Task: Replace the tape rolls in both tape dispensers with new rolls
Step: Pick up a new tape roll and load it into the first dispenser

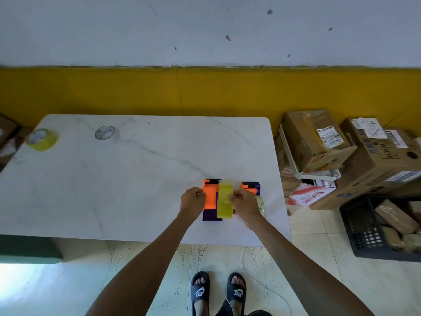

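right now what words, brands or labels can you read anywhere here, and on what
"NIKE" on the strap of the left slipper
"NIKE" on the strap of the right slipper
Red lettering on the white box: too blurred to read
Shipping labels on the cardboard boxes: too small to read
Blue print on the big box: unreadable

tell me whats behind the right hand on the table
Behind the right hand sits a second orange and purple dispenser, and a pale tape roll shows at the hand's right edge. The hand covers the dispenser's near part and most of the roll.
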Available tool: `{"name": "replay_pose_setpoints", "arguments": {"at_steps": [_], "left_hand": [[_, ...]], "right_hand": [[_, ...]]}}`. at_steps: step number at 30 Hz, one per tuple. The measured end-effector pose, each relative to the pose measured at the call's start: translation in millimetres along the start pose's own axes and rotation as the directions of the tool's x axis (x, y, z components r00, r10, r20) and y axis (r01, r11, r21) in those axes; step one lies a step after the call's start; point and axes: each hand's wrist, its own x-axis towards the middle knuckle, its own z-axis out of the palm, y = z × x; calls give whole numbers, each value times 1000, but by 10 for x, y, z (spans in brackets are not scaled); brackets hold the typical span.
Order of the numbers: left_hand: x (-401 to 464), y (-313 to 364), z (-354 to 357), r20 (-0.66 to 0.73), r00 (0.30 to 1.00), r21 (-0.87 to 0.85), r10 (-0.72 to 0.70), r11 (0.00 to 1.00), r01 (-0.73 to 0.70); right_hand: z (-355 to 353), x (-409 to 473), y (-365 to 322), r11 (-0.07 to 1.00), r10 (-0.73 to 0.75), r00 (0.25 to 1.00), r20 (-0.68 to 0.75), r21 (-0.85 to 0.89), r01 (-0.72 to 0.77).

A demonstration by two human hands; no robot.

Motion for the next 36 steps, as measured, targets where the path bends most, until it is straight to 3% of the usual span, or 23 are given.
{"name": "replay_pose_setpoints", "arguments": {"at_steps": [15,31,36], "left_hand": [[-59,-117,137,21,995,-104,-100,989,102],[-9,-322,144,24,996,115,81,990,-84],[-4,-355,158,19,993,166,119,979,-121]], "right_hand": [[361,-38,-84,999,18,999,36,-32,-17],[398,-4,-38,995,90,993,79,46,-94],[318,49,-113,1000,29,999,-30,-5,-29]]}}
